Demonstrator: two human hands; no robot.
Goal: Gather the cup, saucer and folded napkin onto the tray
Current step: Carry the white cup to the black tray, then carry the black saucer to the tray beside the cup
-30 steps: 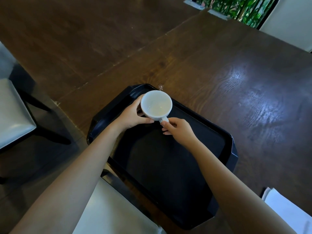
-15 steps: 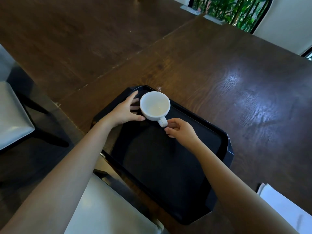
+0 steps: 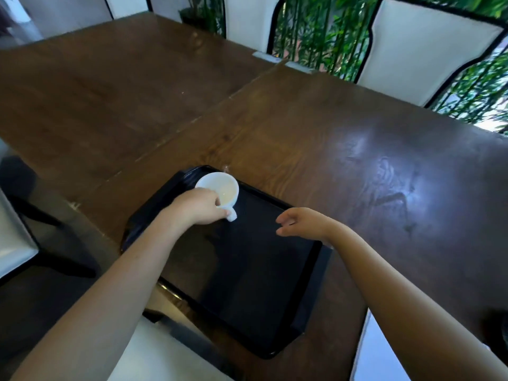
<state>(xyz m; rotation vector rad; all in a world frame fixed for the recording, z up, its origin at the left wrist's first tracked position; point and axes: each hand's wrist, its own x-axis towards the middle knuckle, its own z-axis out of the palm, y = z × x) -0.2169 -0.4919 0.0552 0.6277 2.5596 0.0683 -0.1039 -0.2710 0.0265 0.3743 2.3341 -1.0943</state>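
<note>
A white cup (image 3: 220,187) sits in the far left corner of the black tray (image 3: 247,270), its handle pointing toward me. My left hand (image 3: 199,206) covers the cup's near side, with fingers closed around the rim and handle. My right hand (image 3: 302,222) hovers over the tray's right part, fingers spread and holding nothing. No saucer shows in this view. A white sheet (image 3: 384,358), possibly the folded napkin, lies at the bottom right edge.
The tray rests at the near edge of a dark wooden table (image 3: 357,147). White chairs (image 3: 423,48) stand along the far side, with green plants behind them. A white chair seat (image 3: 16,243) is at the left.
My right hand has let go of the cup's handle and drawn back to the right. My left hand has shifted over the cup's near side. The camera has tilted up.
</note>
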